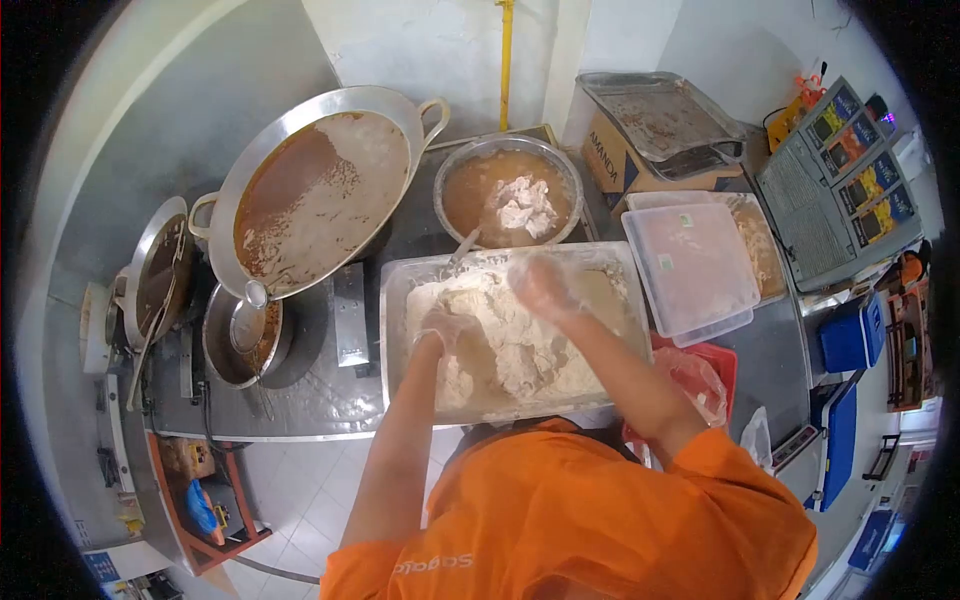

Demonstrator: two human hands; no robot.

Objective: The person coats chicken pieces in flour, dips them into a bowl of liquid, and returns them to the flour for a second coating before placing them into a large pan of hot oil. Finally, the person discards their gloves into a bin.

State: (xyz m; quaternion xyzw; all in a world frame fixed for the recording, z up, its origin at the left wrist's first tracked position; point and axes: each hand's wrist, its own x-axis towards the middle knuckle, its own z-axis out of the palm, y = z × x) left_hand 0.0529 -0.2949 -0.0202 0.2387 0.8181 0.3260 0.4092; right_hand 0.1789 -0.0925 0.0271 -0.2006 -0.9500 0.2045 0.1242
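Observation:
A large rectangular tub holds loose white flour with coated lumps in it. My left hand rests low in the flour at the tub's left side, its fingers partly buried. Above the flour, near the back of the tub, is my right hand, smeared by motion. Both hands seem to be in thin clear gloves. Just behind the tub stands a round metal bowl of brownish liquid, with pale, flour-dusted pieces heaped in it. A utensil handle leans between bowl and tub.
To the left are a big two-handled pan of oil, a smaller pan and a metal pot with a strainer. Lidded plastic containers, a red basket and a cardboard box with trays stand on the right.

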